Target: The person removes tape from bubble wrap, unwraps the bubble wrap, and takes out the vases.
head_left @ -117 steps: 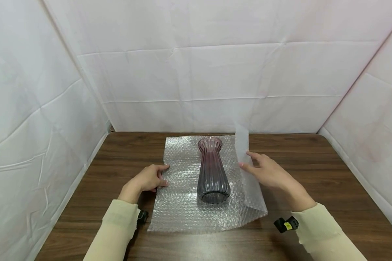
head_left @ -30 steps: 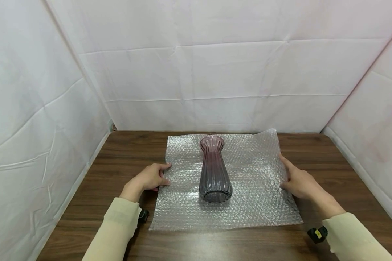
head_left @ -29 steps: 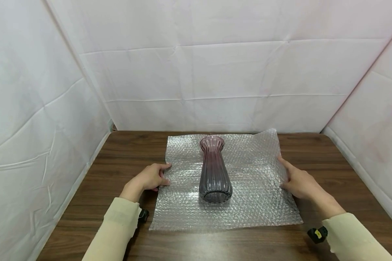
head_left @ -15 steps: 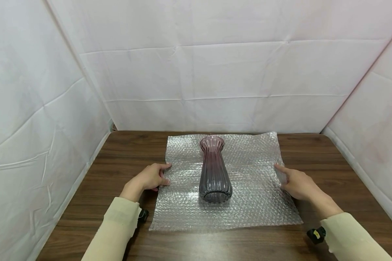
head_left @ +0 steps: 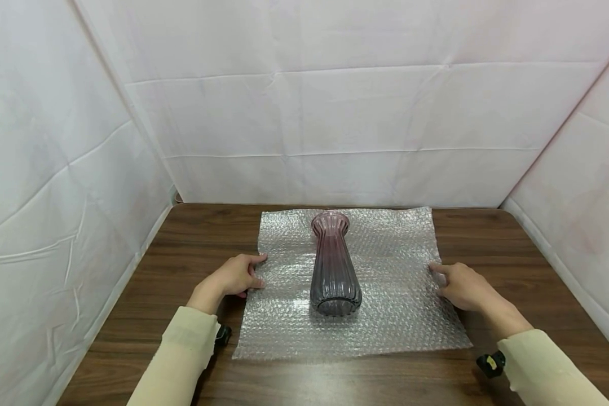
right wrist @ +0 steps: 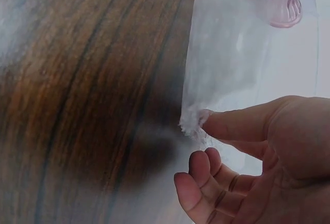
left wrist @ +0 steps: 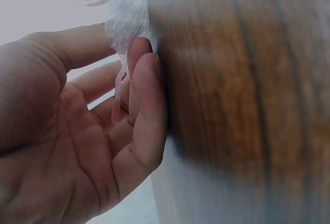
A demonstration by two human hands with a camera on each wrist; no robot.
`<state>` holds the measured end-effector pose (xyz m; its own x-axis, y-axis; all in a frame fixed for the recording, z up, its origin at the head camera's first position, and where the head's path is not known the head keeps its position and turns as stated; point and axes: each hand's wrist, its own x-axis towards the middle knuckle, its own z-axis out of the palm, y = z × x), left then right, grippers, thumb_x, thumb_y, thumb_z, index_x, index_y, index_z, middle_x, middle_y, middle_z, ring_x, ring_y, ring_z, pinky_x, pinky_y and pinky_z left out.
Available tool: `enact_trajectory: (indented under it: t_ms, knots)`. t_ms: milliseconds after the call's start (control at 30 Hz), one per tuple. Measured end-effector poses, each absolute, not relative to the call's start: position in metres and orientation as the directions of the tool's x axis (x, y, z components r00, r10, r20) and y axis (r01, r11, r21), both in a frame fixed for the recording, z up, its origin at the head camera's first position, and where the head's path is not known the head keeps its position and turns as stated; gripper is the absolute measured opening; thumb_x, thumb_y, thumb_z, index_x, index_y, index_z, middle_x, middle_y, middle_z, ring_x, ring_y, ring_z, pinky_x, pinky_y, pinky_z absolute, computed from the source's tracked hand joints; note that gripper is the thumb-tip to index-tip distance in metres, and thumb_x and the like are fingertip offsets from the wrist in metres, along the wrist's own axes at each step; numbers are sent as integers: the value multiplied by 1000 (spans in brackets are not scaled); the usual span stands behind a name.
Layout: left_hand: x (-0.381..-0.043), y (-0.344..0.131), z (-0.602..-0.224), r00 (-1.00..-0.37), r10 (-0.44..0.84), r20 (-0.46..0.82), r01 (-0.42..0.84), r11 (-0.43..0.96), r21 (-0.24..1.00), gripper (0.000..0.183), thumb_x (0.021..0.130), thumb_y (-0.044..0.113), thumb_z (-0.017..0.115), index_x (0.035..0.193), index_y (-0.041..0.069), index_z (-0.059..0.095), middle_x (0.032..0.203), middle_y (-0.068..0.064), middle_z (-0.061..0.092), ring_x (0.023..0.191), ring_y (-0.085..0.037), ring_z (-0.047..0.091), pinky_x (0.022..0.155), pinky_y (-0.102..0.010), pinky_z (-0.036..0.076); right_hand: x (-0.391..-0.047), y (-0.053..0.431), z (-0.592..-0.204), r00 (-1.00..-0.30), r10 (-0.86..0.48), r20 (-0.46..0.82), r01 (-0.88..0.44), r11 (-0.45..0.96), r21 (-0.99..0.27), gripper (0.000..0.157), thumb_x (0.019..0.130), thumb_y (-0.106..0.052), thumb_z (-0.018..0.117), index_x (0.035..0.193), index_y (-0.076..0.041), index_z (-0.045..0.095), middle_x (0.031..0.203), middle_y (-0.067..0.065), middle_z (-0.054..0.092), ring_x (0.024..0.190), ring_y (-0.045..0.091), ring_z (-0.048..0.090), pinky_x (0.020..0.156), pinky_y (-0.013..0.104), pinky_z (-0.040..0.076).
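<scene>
A ribbed glass vase (head_left: 334, 270), pink at its mouth and grey toward its base, lies on its side on a sheet of bubble wrap (head_left: 391, 310). Its mouth points to the back of the table. At the sheet's left edge my left hand (head_left: 228, 276) pinches the wrap; in the left wrist view the bubble wrap edge (left wrist: 126, 22) runs between thumb and fingers. My right hand (head_left: 467, 286) holds the right edge, its index finger lying on top. The right wrist view has the thumb (right wrist: 237, 123) against the bubble wrap edge (right wrist: 193, 123), other fingers curled below.
A dark wood-grain table (head_left: 497, 242) carries everything. White cloth walls (head_left: 304, 113) close it in at the back and both sides. A black wrist camera (head_left: 490, 363) sits by the right sleeve, another black camera (head_left: 223, 336) by the left.
My right hand has drawn the folded right side of the bubble wrap outward to the right, then lowered it flat; its index finger has slid nearer. The left hand and vase stay put.
</scene>
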<state>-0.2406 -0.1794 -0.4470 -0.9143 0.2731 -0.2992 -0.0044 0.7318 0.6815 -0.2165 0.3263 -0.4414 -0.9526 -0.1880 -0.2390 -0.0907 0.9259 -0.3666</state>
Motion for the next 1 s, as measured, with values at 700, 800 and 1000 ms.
enact_trajectory:
  t_ms: [700, 800, 1000]
  knots:
    - [-240, -180, -447, -917, 271, -294, 4, 741, 672, 74, 92, 13, 79, 158, 15, 45, 82, -8, 56, 64, -16, 54, 57, -31, 57, -217, 321, -437, -930, -178, -321, -61, 937, -344, 66, 96, -5, 63, 156, 8, 37, 86, 10, 65, 61, 17, 50, 56, 32, 43]
    - [-240, -180, -447, -917, 270, -294, 3, 741, 671, 74, 92, 14, 79, 158, 16, 45, 83, -8, 56, 64, -17, 55, 58, -31, 58, -217, 320, -436, -930, -175, -325, -57, 938, -341, 66, 96, -5, 61, 156, 8, 36, 82, 8, 62, 60, 17, 49, 55, 32, 42]
    - [-240, -180, -448, -916, 270, -296, 2, 743, 669, 74, 92, 14, 79, 158, 16, 45, 83, -8, 56, 64, -17, 55, 58, -31, 58, -215, 319, -438, -932, -172, -320, -57, 939, -339, 65, 95, -3, 58, 156, 9, 36, 73, 5, 56, 59, 16, 47, 54, 32, 40]
